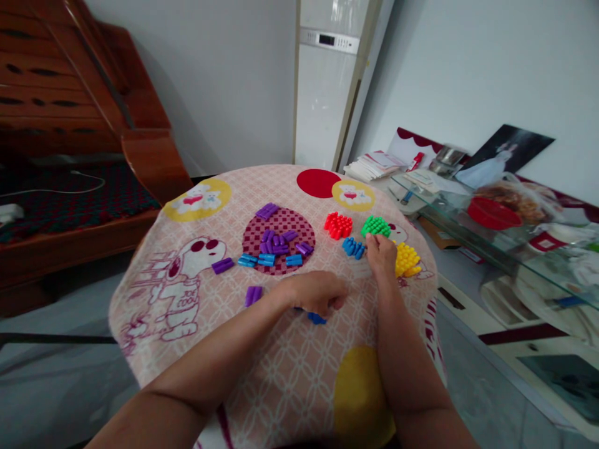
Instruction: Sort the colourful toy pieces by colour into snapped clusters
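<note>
My left hand (321, 292) is closed, its fingers curled down over the near middle of the table. Blue plastic pieces (317, 318) show just below it, partly hidden by the hand. My right hand (381, 254) is pinched, between a group of blue plastic pieces (354, 248) and a group of green plastic pieces (375, 226). What either hand holds is hidden. Beside the right hand stand yellow plastic pieces (407, 259), and farther left a red group (338, 225). Purple plastic pieces (274, 245) lie scattered to the left, with several flat blue ones (266, 260) among them.
A patterned cloth (290, 386) covers the round table. At the right is a glass-topped cabinet (472, 234) with papers (374, 165), a red bowl (493, 213) and bags. A wooden bench (154, 156) stands at the left, a tall white appliance (322, 93) behind.
</note>
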Demonstrator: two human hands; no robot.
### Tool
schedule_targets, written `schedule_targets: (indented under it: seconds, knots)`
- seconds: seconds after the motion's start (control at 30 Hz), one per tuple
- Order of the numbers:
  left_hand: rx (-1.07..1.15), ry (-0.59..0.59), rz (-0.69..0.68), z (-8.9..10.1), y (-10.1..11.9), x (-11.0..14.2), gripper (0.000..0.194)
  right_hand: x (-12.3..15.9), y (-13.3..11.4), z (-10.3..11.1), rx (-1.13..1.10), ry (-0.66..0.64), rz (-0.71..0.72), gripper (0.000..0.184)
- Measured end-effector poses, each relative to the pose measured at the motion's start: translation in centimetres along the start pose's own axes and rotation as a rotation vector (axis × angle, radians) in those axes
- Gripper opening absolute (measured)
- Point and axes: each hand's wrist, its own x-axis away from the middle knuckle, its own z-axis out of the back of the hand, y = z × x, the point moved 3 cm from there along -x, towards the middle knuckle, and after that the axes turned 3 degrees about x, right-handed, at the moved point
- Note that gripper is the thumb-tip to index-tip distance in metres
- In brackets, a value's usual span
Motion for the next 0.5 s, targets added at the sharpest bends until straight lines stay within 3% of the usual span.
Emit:
schedule_targets:
  seconds: [0.07,0.17,0.23,0.37,0.5]
  knots:
    - [0.125,0.161,-0.038,0.5,-1.4,-0.6,0.022,0.0,0.0,0.1,0.008,0.023,0.005,0.034]
    - [0.258,0.524,0.004,1.2,-3.6,-1.4,0.025,0.1,-0.2,0.3,0.013,0.069,0.023,0.034]
    - [0.289,0.687,0.007,1.1,-4.6,-2.0,0.031,0.3,-0.3,0.4,0.011,0.085,0.030,0.034]
    - [0.237,0.710,-0.028,0.1,-5.3,-3.0,0.038,0.5,-0.8,0.7,-0.031,0.133,0.034,0.032]
    - [0.148,0.681,0.080,-0.2,-5.5,-3.1,0.031,0.9,-1.5,1.4,-0.194,0.219,0.043,0.030]
